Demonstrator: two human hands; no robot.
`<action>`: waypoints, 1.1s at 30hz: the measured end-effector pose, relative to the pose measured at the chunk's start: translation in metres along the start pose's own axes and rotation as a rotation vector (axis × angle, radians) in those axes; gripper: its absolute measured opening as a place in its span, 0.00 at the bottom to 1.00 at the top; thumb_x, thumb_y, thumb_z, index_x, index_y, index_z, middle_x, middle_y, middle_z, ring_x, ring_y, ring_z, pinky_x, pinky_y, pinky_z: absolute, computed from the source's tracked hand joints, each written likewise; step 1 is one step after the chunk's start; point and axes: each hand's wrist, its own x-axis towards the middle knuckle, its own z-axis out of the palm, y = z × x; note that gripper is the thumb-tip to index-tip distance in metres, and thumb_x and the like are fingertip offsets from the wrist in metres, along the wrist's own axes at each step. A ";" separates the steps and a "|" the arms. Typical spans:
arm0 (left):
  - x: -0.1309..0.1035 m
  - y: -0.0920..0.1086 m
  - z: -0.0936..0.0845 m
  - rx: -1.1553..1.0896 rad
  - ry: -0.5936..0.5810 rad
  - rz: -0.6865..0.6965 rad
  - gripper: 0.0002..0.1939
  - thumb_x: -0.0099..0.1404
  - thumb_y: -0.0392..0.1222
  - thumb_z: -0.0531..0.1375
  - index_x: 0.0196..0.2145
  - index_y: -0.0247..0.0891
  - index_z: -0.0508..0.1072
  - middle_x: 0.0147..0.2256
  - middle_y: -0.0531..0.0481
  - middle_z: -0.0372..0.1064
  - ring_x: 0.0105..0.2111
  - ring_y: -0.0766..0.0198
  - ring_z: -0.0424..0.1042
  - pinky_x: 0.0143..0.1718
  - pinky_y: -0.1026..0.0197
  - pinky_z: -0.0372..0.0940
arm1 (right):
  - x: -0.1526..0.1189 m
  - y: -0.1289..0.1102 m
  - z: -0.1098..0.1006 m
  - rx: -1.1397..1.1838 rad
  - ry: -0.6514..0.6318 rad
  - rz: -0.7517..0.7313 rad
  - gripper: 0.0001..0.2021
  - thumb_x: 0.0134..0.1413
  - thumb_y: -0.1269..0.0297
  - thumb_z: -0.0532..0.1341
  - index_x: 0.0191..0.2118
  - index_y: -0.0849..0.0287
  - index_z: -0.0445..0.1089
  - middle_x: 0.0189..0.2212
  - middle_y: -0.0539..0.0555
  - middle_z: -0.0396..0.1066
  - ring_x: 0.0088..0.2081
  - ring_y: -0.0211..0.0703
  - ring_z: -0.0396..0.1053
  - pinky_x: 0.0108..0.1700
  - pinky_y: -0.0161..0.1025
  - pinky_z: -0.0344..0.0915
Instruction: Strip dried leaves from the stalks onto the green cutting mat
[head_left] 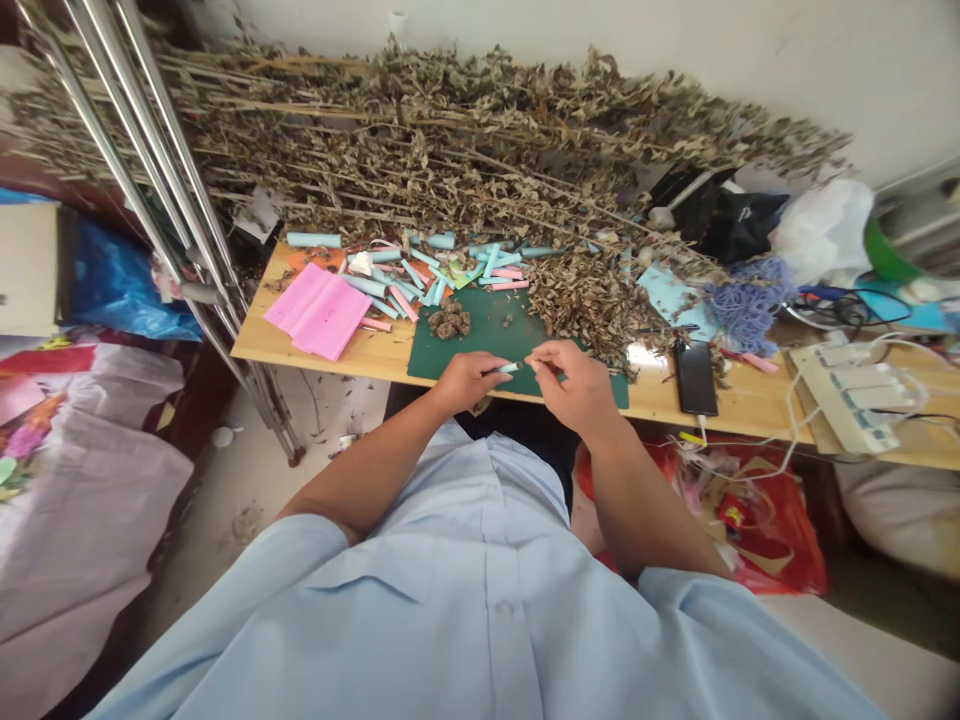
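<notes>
Between thumb and fingers, my left hand (470, 383) grips a small light-blue paper tube (511, 367), its open end turned to the right. At that end my right hand (571, 380) is closed in a pinch; what lies in its fingertips is too small to make out. Both hands are over the front edge of a green cutting mat (480, 305). A clump of brown dried plant matter (450, 319) lies on the mat. To the right is a heap of dried leaves (581, 300). Several blue and pink paper rolls (491, 262) lie behind the mat.
Pink paper sheets (319, 310) lie on the left of the wooden table (375, 358). Dried stalks (420, 150) stretch along the back. To the right are a phone (696, 377), blue yarn (750, 300) and a power strip (855, 395) with cables. Metal poles (161, 170) stand at the left.
</notes>
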 end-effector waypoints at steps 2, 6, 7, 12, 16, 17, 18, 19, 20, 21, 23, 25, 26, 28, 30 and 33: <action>0.000 0.001 -0.001 0.002 -0.005 -0.006 0.11 0.66 0.44 0.64 0.44 0.39 0.81 0.36 0.47 0.77 0.36 0.65 0.74 0.40 0.64 0.66 | -0.003 0.002 0.003 -0.006 -0.009 -0.014 0.08 0.64 0.63 0.58 0.47 0.53 0.69 0.40 0.55 0.79 0.40 0.48 0.78 0.44 0.43 0.73; 0.000 0.000 0.000 0.008 -0.011 -0.001 0.12 0.66 0.45 0.63 0.45 0.40 0.81 0.36 0.47 0.77 0.36 0.64 0.74 0.40 0.64 0.66 | -0.005 0.003 0.011 -0.034 -0.046 -0.053 0.07 0.64 0.63 0.57 0.46 0.53 0.69 0.40 0.56 0.79 0.39 0.48 0.78 0.42 0.42 0.72; 0.000 0.000 0.000 0.009 -0.010 0.001 0.12 0.66 0.45 0.64 0.45 0.41 0.81 0.36 0.47 0.77 0.36 0.64 0.74 0.40 0.64 0.66 | -0.005 0.002 0.012 -0.033 -0.044 -0.044 0.07 0.64 0.63 0.57 0.46 0.53 0.69 0.40 0.56 0.79 0.39 0.48 0.78 0.42 0.42 0.72; 0.000 -0.001 0.000 0.009 -0.010 -0.005 0.11 0.66 0.43 0.64 0.44 0.40 0.82 0.35 0.48 0.77 0.35 0.65 0.74 0.39 0.64 0.65 | 0.000 -0.003 0.010 0.067 -0.064 0.090 0.07 0.64 0.61 0.58 0.44 0.53 0.69 0.35 0.54 0.79 0.33 0.46 0.78 0.37 0.41 0.72; 0.001 0.000 -0.001 -0.014 -0.003 -0.039 0.11 0.65 0.43 0.64 0.44 0.39 0.82 0.35 0.48 0.77 0.35 0.65 0.74 0.39 0.64 0.65 | 0.017 0.014 0.008 0.274 -0.097 0.206 0.07 0.63 0.59 0.57 0.42 0.54 0.69 0.34 0.52 0.78 0.28 0.41 0.74 0.33 0.39 0.72; 0.001 0.000 -0.001 -0.014 0.000 -0.047 0.11 0.65 0.43 0.65 0.43 0.39 0.82 0.36 0.48 0.77 0.35 0.65 0.74 0.39 0.64 0.66 | 0.023 0.023 0.011 0.298 -0.053 0.238 0.08 0.63 0.59 0.57 0.43 0.55 0.69 0.35 0.52 0.78 0.27 0.40 0.73 0.32 0.39 0.72; 0.001 0.000 0.000 -0.011 0.004 -0.052 0.11 0.64 0.43 0.65 0.43 0.39 0.82 0.36 0.48 0.77 0.35 0.65 0.75 0.40 0.64 0.66 | 0.029 0.032 0.015 0.286 -0.011 0.253 0.09 0.63 0.59 0.57 0.44 0.55 0.69 0.36 0.53 0.78 0.28 0.40 0.73 0.32 0.39 0.72; 0.001 0.000 0.000 -0.005 0.010 -0.054 0.10 0.64 0.42 0.66 0.42 0.39 0.82 0.36 0.48 0.78 0.35 0.65 0.75 0.40 0.64 0.66 | 0.035 0.042 0.021 0.249 -0.001 0.243 0.09 0.62 0.61 0.57 0.45 0.56 0.70 0.37 0.53 0.77 0.28 0.40 0.73 0.33 0.40 0.72; 0.002 -0.001 0.000 0.001 0.014 -0.053 0.10 0.63 0.42 0.66 0.42 0.39 0.82 0.36 0.48 0.78 0.35 0.65 0.75 0.40 0.64 0.66 | 0.041 0.051 0.029 0.190 -0.022 0.207 0.10 0.60 0.62 0.58 0.46 0.56 0.71 0.36 0.53 0.77 0.29 0.41 0.73 0.35 0.41 0.72; 0.002 -0.001 0.000 0.006 0.019 -0.050 0.10 0.63 0.42 0.66 0.41 0.39 0.82 0.35 0.48 0.77 0.35 0.65 0.75 0.40 0.64 0.66 | 0.046 0.059 0.037 0.120 -0.053 0.150 0.11 0.59 0.65 0.59 0.46 0.56 0.72 0.36 0.53 0.77 0.32 0.43 0.73 0.39 0.43 0.71; 0.002 -0.001 0.001 0.011 0.029 -0.040 0.10 0.63 0.42 0.66 0.41 0.38 0.82 0.34 0.48 0.77 0.34 0.65 0.74 0.39 0.64 0.66 | 0.053 0.070 0.054 -0.002 -0.072 0.051 0.13 0.58 0.67 0.59 0.48 0.57 0.73 0.38 0.55 0.76 0.39 0.46 0.73 0.46 0.45 0.70; 0.002 -0.002 0.001 0.015 0.033 -0.034 0.10 0.63 0.41 0.66 0.41 0.38 0.82 0.34 0.48 0.77 0.34 0.65 0.74 0.39 0.65 0.66 | 0.058 0.074 0.068 -0.097 -0.083 0.021 0.14 0.58 0.69 0.59 0.49 0.58 0.73 0.41 0.57 0.76 0.42 0.48 0.72 0.48 0.45 0.68; 0.002 -0.001 0.001 0.017 0.035 -0.032 0.10 0.63 0.41 0.66 0.42 0.38 0.82 0.34 0.48 0.77 0.34 0.65 0.74 0.39 0.65 0.66 | 0.060 0.075 0.073 -0.135 -0.091 0.028 0.13 0.58 0.69 0.58 0.48 0.58 0.74 0.41 0.58 0.75 0.42 0.48 0.71 0.48 0.45 0.67; 0.002 -0.001 0.001 0.018 0.038 -0.030 0.10 0.63 0.41 0.66 0.42 0.38 0.82 0.35 0.48 0.77 0.34 0.65 0.74 0.40 0.65 0.66 | 0.062 0.074 0.079 -0.198 -0.114 0.054 0.11 0.59 0.69 0.57 0.44 0.58 0.74 0.40 0.59 0.74 0.41 0.49 0.71 0.46 0.43 0.66; 0.002 0.001 0.000 0.018 0.040 -0.033 0.09 0.63 0.40 0.66 0.41 0.38 0.82 0.35 0.49 0.77 0.34 0.65 0.74 0.40 0.65 0.66 | 0.064 0.073 0.080 -0.240 -0.126 0.077 0.09 0.61 0.68 0.56 0.41 0.58 0.74 0.39 0.59 0.74 0.41 0.49 0.70 0.45 0.42 0.65; 0.002 0.002 0.000 0.017 0.035 -0.038 0.08 0.63 0.40 0.66 0.40 0.38 0.82 0.35 0.49 0.77 0.34 0.66 0.74 0.39 0.65 0.65 | 0.066 0.071 0.079 -0.260 -0.131 0.104 0.10 0.61 0.68 0.54 0.40 0.58 0.73 0.39 0.60 0.72 0.40 0.50 0.68 0.44 0.42 0.64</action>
